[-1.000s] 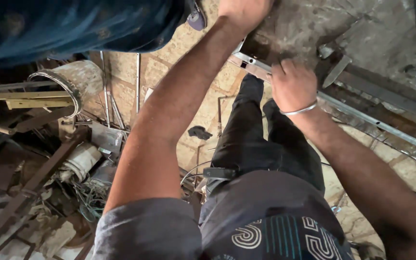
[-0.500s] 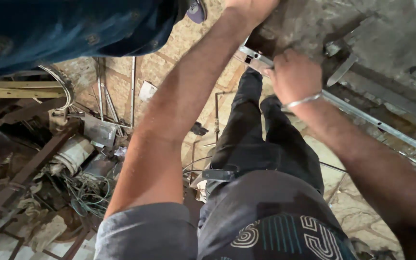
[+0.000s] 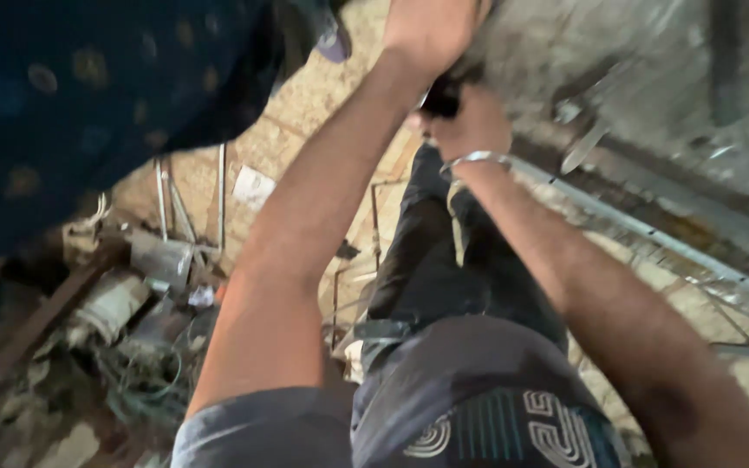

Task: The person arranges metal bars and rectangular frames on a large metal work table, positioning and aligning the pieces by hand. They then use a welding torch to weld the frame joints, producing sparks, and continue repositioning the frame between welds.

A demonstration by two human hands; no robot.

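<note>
My left hand [image 3: 426, 30] reaches up to the top edge of the view, against a grey dusty slab [image 3: 582, 52]; its fingers are cut off by the frame. Just below it, my right hand [image 3: 472, 126], with a metal bangle [image 3: 475, 159] on the wrist, curls around a small dark object [image 3: 440, 97] that sits between the two hands. A long pale metal rail [image 3: 652, 236] runs from under my right wrist down to the right. The picture is blurred, so the dark object's kind is unclear.
Another person's dark blue dotted garment [image 3: 88, 104] fills the upper left. Below it lies a heap of scrap: a pale cylinder [image 3: 110, 303], tangled wires [image 3: 145, 373] and thin rods [image 3: 166, 204]. My dark trousers [image 3: 426, 260] stand on a tan tiled floor [image 3: 305, 130].
My right hand has slid up and left along the rail, off the rail's end and onto the dark object below my left hand. The view has shifted and blurred.
</note>
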